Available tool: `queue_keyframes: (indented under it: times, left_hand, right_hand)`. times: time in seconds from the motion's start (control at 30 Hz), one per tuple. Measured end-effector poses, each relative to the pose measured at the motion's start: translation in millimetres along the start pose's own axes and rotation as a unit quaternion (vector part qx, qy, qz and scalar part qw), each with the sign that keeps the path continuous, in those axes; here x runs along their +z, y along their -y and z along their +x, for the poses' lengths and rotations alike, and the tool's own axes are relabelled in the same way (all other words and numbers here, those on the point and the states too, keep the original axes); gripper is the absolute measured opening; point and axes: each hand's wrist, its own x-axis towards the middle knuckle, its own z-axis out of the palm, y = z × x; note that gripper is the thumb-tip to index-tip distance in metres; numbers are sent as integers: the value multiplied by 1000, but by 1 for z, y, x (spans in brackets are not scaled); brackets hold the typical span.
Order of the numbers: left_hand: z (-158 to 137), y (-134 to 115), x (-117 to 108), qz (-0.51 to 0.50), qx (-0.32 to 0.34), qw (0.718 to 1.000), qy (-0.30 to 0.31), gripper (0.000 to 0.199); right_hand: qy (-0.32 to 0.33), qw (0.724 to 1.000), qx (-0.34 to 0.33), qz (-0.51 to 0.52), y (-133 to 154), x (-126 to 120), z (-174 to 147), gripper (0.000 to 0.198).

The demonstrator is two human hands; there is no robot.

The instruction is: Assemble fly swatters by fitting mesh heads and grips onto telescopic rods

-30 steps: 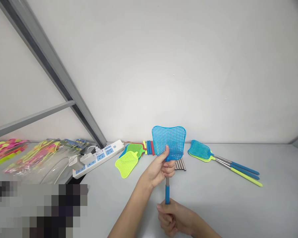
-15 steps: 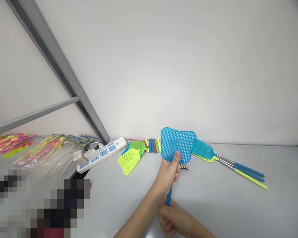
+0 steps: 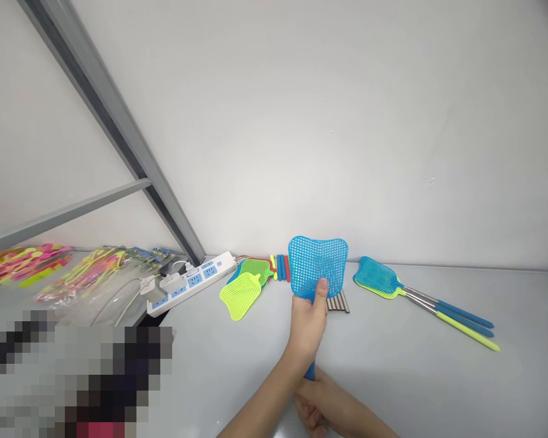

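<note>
A blue fly swatter point(image 3: 317, 261) stands upright in front of me, its square mesh head at the top. My left hand point(image 3: 309, 316) is closed round the base of that head, thumb pressed on the mesh. Below it, my right hand point(image 3: 313, 401) is wrapped round the blue handle point(image 3: 310, 370), and only a short piece of the handle shows between the hands. Behind the swatter lie several metal tubes point(image 3: 338, 302), partly covered. Loose blue and red grips point(image 3: 281, 267) lie left of the mesh head, some hidden by it.
Stacked swatters point(image 3: 379, 277) with blue and yellow handles lie at the right. Loose mesh heads point(image 3: 240, 296) lie on the left beside a white power strip point(image 3: 196, 283) with plugs in it. Bagged colourful items point(image 3: 86, 277) and a grey metal frame point(image 3: 119, 121) are further left.
The swatter and my left hand have shifted slightly left, and more of the metal tubes and the right-hand stack shows. The view has turned a little. Both hands keep their hold.
</note>
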Motion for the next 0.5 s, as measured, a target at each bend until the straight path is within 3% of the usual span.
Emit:
queue_keyframes:
  times: [0.3,0.5]
  left_hand:
    - [2,-4,-6,-43,-40,998,11,39]
    - [6,-4,-12,-93,-81,986,110,40]
  right_hand:
    - [-18,1000,16,2,5,3,-2,30]
    - [-20,999,31,12,11,7,-5,32]
